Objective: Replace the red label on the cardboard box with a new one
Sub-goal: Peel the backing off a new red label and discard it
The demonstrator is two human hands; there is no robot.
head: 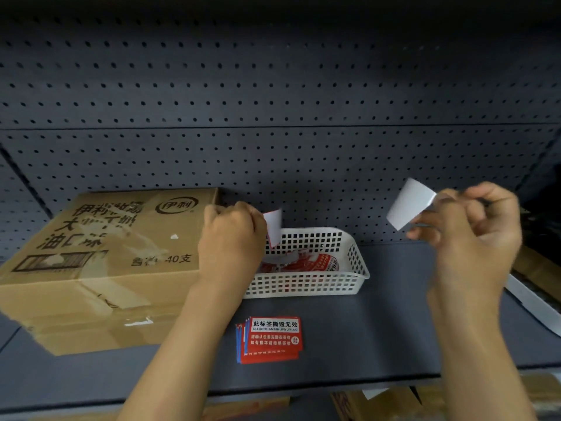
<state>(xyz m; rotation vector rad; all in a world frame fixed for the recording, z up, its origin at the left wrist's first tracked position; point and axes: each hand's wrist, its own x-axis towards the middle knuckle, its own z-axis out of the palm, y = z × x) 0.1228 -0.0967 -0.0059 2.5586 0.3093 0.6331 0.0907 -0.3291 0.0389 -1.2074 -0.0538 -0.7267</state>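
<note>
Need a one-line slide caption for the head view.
Left hand pinches a red-edged label, right hand a white paper piece, above a white basket beside the cardboard box.

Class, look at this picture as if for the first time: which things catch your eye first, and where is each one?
Two raised hands stand out: the left hand pinches a small label above the white plastic basket, and the right hand holds a white paper piece up at the right. A stack of red labels lies on the grey shelf in front of the basket, and a worn cardboard box sits at the left.
</note>
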